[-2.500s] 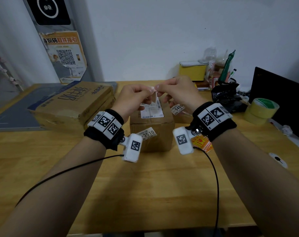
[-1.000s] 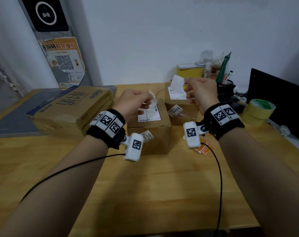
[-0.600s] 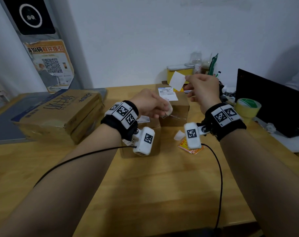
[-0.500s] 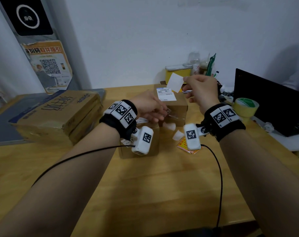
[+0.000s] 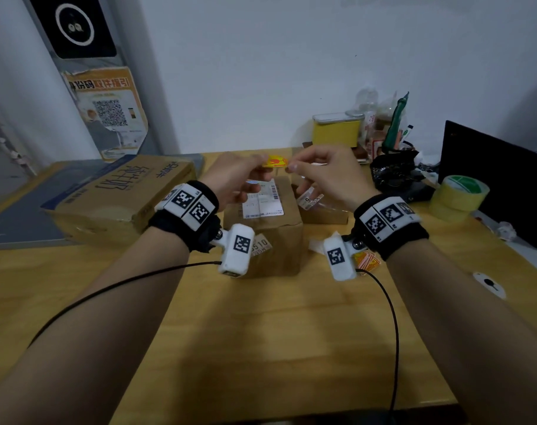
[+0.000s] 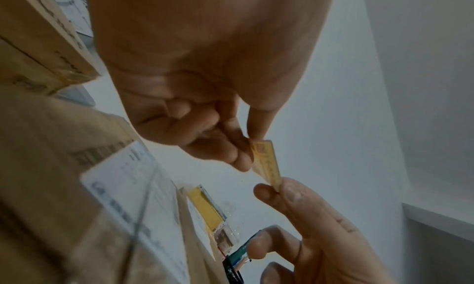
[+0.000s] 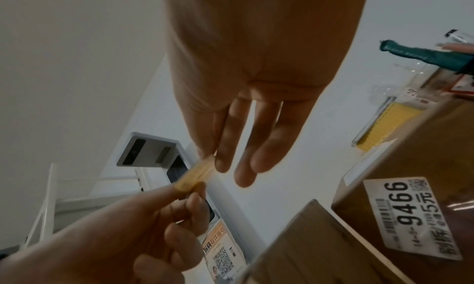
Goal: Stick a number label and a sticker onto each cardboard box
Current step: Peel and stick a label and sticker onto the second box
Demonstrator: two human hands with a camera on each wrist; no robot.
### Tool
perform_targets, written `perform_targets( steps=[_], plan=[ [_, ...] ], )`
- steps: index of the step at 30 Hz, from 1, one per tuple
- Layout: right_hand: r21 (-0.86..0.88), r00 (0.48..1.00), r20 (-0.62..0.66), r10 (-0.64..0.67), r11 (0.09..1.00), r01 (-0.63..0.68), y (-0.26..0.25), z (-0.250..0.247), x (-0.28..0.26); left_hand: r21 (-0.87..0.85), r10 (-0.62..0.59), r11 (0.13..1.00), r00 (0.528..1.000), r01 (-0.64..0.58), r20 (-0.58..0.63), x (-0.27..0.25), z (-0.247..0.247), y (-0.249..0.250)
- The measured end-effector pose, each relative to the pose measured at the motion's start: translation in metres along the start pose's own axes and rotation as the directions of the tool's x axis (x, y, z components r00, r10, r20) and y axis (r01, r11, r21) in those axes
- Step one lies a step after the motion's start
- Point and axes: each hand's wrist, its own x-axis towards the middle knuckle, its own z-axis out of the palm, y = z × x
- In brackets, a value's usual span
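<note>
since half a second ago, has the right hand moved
Yes. The right hand came left, away from the yellow tin, and now meets the left hand over the near box, both pinching a yellow sticker.

Left hand (image 5: 233,176) and right hand (image 5: 319,170) pinching a yellow sticker (image 5: 274,162), seemingly above a cardboard box (image 5: 270,237)

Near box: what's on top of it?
The near box carries a white shipping label on top; the left hand covers the label's far-left corner, hiding anything beneath.
</note>
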Motion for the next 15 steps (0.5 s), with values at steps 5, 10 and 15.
perform_targets(
  steps=[5, 10, 15],
  plan=[
    [-0.040, 0.986, 0.102, 0.131, 0.991, -0.128, 0.005, 0.005, 0.005, 0.068, 0.015, 0.998, 0.999, -0.012, -0.049, -0.001, -0.012, -0.013],
    [-0.039, 0.954, 0.020, 0.298, 0.954, -0.297, 0.005, 0.002, 0.006, 0.179, -0.034, 0.984, 0.999, 0.026, 0.038, -0.005, -0.015, -0.017],
    [-0.081, 0.928, 0.082, 0.363, 0.931, -0.357, 0.004, 0.005, 0.005, 0.230, -0.025, 0.973, 0.997, 0.006, 0.079, -0.009, -0.012, -0.016]
  ],
)
